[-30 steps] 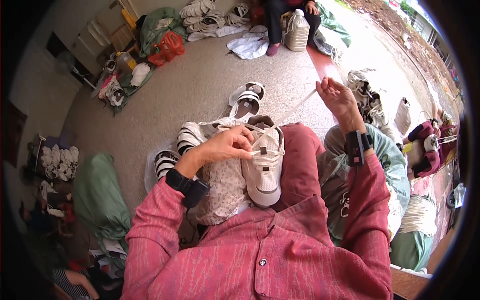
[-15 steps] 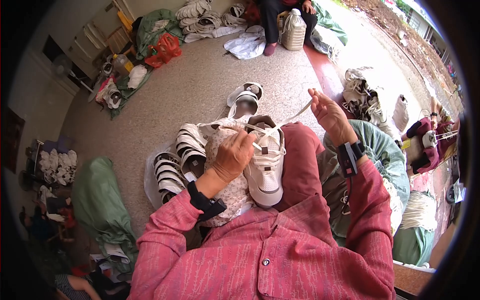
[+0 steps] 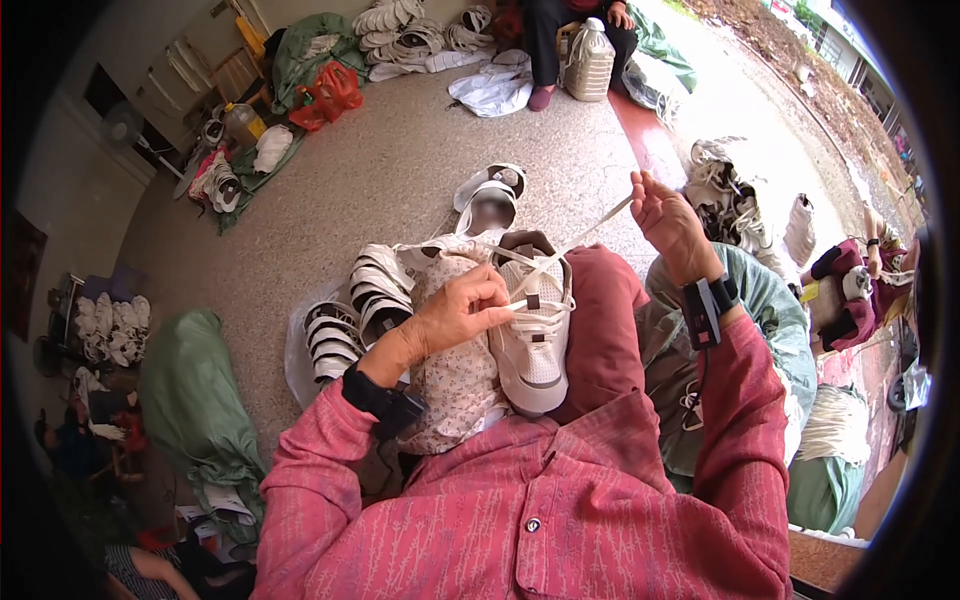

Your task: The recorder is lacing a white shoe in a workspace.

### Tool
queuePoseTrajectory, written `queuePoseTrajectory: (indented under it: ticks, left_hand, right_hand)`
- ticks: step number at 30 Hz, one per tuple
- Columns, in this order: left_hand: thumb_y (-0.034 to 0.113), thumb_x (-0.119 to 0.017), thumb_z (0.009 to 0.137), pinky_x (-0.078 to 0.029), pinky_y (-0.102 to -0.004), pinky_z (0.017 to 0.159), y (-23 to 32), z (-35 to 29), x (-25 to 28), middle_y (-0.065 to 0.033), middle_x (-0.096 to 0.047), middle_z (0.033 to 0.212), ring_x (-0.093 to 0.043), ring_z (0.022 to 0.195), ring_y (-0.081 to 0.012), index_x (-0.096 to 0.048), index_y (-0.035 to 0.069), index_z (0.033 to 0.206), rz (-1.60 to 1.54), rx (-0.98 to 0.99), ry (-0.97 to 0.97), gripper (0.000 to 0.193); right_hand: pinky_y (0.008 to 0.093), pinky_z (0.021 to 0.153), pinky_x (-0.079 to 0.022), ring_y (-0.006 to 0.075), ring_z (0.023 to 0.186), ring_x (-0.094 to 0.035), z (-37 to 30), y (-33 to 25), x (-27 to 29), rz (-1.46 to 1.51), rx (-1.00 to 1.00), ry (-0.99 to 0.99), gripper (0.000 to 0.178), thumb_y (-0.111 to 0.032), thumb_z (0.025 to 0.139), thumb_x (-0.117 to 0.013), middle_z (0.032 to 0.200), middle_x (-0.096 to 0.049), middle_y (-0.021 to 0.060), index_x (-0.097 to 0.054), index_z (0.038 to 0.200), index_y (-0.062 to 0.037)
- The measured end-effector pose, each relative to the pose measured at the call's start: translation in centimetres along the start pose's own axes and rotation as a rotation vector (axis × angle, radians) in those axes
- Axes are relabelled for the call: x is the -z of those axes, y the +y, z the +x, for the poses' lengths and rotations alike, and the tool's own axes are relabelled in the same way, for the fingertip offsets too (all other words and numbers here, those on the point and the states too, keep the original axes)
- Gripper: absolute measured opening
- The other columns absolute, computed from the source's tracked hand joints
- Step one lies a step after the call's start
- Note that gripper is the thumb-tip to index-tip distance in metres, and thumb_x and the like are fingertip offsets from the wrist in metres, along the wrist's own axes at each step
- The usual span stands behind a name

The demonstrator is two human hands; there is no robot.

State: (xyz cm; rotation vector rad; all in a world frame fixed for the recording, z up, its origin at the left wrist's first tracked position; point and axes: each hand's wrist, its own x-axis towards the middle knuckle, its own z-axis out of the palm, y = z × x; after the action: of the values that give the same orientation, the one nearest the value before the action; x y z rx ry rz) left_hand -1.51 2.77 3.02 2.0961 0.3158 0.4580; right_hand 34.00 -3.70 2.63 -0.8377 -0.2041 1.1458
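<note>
A white sneaker [image 3: 530, 362] rests on my lap, toe toward me, with its lace partly threaded across the tongue. My right hand [image 3: 668, 222] is raised to the right of the shoe, fingers pinched on the end of a shoelace [image 3: 592, 230] that runs taut down to the upper eyelets. My left hand [image 3: 462, 312] is at the sneaker's left side, thumb and fingers closed on a piece of lace near the middle eyelets. Beneath that hand a floral cloth [image 3: 450, 385] covers my left thigh.
Stacked shoe uppers [image 3: 383, 285] stand left of my knee, with more [image 3: 490, 205] ahead on the floor. Green sacks [image 3: 195, 390] lie at the left and a large green bag [image 3: 745, 330] at the right. Another person [image 3: 545, 40] sits at the far side beside a plastic jug [image 3: 588, 62].
My right hand has moved slightly outward and up with the lace. My left hand has shifted a little, its wrist and forearm swinging left.
</note>
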Motion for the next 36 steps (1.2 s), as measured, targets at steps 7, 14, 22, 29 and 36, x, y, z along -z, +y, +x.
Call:
queuePoseTrajectory:
  ticks: [7, 14, 22, 29, 36]
  left_hand:
    - [0.011, -0.069, 0.084, -0.044, -0.0261, 0.071, 0.9, -0.3, 0.1, -0.0018, -0.057, 0.078, -0.055, 0.077, -0.0134, -0.067, 0.003, 0.083, 0.017, 0.14, -0.066, 0.008]
    - [0.014, -0.068, 0.086, -0.045, -0.027, 0.077, -0.1, -0.6, 0.4, -0.0035, -0.059, 0.089, -0.057, 0.088, -0.0151, -0.069, 0.005, 0.088, 0.245, -0.088, 0.08, 0.009]
    - [0.021, -0.062, 0.091, -0.044, -0.0302, 0.084, -1.7, 2.2, 1.7, -0.0047, -0.06, 0.093, -0.056, 0.093, -0.0181, -0.067, 0.005, 0.094, 0.026, 0.004, 0.131, 0.018]
    - [0.024, -0.063, 0.085, -0.044, -0.0343, 0.086, -2.1, 4.1, 1.4, -0.0078, -0.059, 0.091, -0.054, 0.089, -0.0242, -0.07, 0.003, 0.085, 0.378, -0.073, -0.056, 0.022]
    - [0.014, -0.059, 0.083, -0.04, -0.0319, 0.088, -2.5, 3.5, 2.8, -0.0042, -0.054, 0.09, -0.05, 0.094, -0.0204, -0.068, 0.006, 0.087, 0.182, -0.064, -0.185, 0.013]
  right_hand:
    - [0.0256, 0.067, -0.056, 0.0128, 0.075, -0.066, -0.7, -1.2, -0.4, -0.11, 0.011, -0.011, 0.016, -0.009, 0.096, -0.053, 0.099, -0.068, 0.0078, -0.055, 0.11, -0.0028]
    - [0.0255, 0.066, -0.056, 0.0165, 0.079, -0.067, -2.4, -0.9, -1.9, -0.344, 0.035, -0.051, 0.037, -0.01, 0.093, -0.057, 0.114, -0.064, 0.015, -0.045, 0.126, 0.003]
    - [0.028, 0.058, -0.05, 0.0144, 0.071, -0.063, -7.1, 2.7, -3.8, -1.146, 0.144, -0.302, 0.022, -0.012, 0.087, -0.062, 0.104, -0.065, 0.0107, -0.064, 0.107, -0.0013]
    - [0.0421, 0.064, -0.049, 0.0329, 0.075, -0.062, -8.7, 8.7, -6.4, -1.976, 0.602, -0.498, 0.014, -0.018, 0.085, -0.064, 0.09, -0.057, 0.012, -0.064, 0.093, -0.0072]
    - [0.042, 0.063, -0.05, 0.0325, 0.076, -0.062, -10.1, 9.0, -7.9, -1.781, 0.715, -0.431, 0.013, -0.016, 0.087, -0.06, 0.1, -0.054, 0.012, -0.06, 0.098, -0.0095]
